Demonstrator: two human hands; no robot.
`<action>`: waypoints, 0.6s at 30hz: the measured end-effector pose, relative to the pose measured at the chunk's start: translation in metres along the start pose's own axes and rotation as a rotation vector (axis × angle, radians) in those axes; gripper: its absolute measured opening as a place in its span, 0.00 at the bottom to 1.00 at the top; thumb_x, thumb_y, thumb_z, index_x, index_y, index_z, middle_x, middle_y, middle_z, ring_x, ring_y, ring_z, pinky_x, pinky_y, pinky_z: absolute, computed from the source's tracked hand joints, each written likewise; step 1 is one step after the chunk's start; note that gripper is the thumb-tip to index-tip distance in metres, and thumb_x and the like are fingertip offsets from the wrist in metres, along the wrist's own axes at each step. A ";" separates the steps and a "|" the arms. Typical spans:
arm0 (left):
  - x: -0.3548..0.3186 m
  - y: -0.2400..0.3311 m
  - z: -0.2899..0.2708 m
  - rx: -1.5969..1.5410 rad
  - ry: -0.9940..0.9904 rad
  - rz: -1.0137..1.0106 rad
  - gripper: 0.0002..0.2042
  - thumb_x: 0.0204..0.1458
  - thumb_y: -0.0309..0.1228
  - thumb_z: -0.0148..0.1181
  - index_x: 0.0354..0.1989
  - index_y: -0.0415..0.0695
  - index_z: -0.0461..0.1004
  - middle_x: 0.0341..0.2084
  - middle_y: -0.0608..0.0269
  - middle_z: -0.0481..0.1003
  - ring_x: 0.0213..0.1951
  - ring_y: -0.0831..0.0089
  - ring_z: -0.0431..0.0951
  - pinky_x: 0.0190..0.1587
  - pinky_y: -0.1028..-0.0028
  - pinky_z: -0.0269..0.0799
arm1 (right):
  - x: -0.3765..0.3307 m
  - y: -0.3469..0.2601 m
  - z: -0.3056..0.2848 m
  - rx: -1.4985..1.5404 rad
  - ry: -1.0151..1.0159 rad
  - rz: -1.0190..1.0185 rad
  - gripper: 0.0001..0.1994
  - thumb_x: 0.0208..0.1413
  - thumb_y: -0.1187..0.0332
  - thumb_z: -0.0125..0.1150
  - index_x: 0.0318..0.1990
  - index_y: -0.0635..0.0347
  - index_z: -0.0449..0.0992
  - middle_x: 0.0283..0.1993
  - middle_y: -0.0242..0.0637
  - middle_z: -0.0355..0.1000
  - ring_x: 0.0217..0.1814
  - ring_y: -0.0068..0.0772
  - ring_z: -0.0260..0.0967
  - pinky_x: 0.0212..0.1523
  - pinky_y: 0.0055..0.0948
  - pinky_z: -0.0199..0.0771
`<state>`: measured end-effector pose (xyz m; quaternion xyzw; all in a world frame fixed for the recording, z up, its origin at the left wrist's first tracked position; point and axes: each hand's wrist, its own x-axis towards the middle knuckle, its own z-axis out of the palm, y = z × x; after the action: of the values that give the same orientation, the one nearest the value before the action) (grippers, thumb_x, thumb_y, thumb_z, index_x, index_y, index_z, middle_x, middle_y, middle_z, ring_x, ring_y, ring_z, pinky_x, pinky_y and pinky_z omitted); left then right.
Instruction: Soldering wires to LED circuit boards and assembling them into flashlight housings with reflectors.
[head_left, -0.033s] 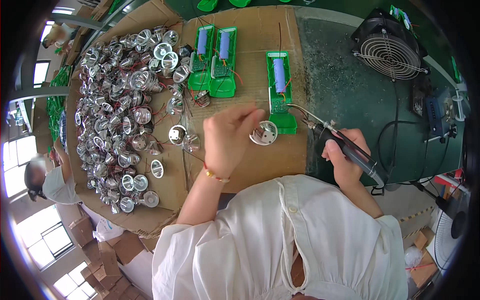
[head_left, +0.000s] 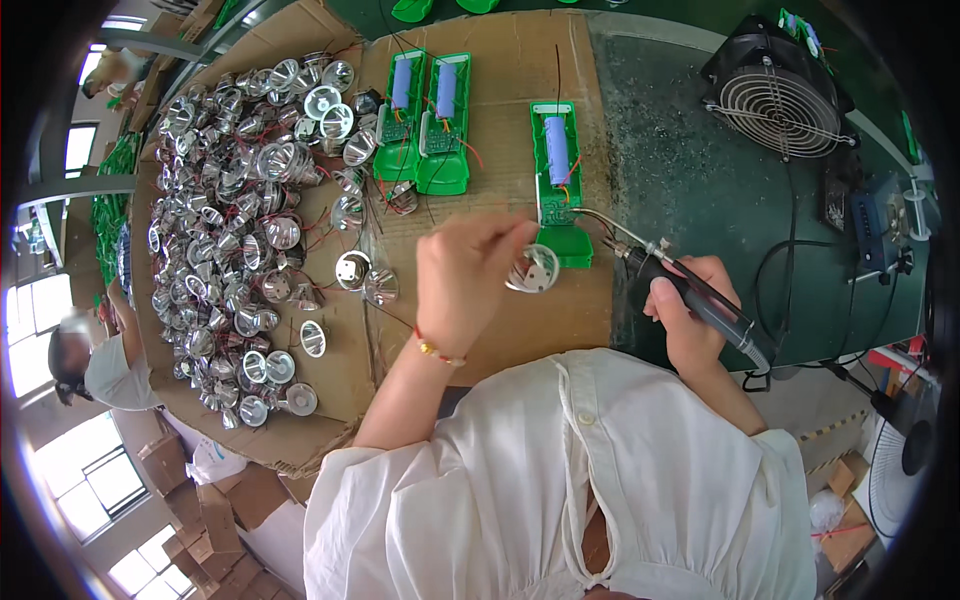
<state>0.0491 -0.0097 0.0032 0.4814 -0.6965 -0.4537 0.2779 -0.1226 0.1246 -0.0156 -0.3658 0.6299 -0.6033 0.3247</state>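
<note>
1. Right hand [head_left: 697, 310]: your fingers are wrapped around the black handle of a soldering tool [head_left: 708, 312]. Its thin metal tube curves away from this hand, up and to the left.
2. Circuit board [head_left: 555, 210]: it sits between your two hands, slightly beyond them, inside a green housing [head_left: 570, 246]. The tool tip is at the board's right edge; contact cannot be confirmed.
3. Battery cell [head_left: 556, 150]: this violet cylinder lies in the same housing, farther from your hands than the board.
4. Left hand [head_left: 460, 275]: your fingers are curled together near the board. Whether they grip anything cannot be told.
5. Reflector cup [head_left: 540, 270]: it is just right of your left fingertips, near the housing's lower end.
6. Two further green housings [head_left: 445, 178]: they lie side by side beyond your left hand.
7. Reflector pile [head_left: 240, 230]: it spreads left of your left hand, on cardboard [head_left: 560, 330] covering the desk [head_left: 670, 130].
8. Fan [head_left: 780, 105]: this black unit stands beyond your right hand, to its right.
</note>
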 end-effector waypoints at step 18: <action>0.009 -0.012 0.022 0.246 0.039 0.275 0.05 0.36 0.24 0.59 0.15 0.40 0.70 0.21 0.61 0.70 0.29 0.62 0.69 0.33 0.68 0.65 | 0.011 -0.003 0.007 0.036 0.029 0.076 0.09 0.46 0.74 0.60 0.32 0.67 0.67 0.20 0.34 0.67 0.18 0.15 0.62 0.18 0.15 0.62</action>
<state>0.0326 -0.0112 -0.0175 0.4209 -0.8004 -0.3135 0.2898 -0.1217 0.1116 -0.0122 -0.3270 0.6371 -0.6069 0.3448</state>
